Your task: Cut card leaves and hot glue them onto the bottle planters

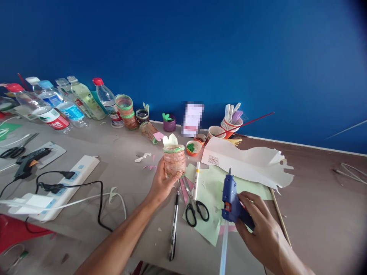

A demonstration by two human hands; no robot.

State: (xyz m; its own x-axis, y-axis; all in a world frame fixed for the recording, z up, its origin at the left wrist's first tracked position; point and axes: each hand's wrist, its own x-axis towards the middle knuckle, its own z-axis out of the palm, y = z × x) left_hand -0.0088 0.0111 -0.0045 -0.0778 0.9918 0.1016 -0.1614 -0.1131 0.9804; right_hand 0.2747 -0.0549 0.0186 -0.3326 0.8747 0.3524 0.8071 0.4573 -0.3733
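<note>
My left hand [161, 183] is closed around a small decorated jar [174, 159] with a green rim and a pale paper petal on top, held upright just above the table. My right hand [259, 225] grips a blue glue gun [231, 198], nozzle pointing up and away, with a clear glue stick trailing from its back toward me. The glue gun is to the right of the jar and apart from it. Between my hands lie black-handled scissors [195, 208], a black pen [174, 225] and a white marker [196, 175] on light green paper [212, 191].
Several plastic bottles [71, 103] line the blue wall at the back left. A white power strip [60, 187] with black cables and a black glue gun [28, 160] lie at the left. Paper cups with markers [231, 121], small paint pots and cut white paper [246, 160] sit behind my hands.
</note>
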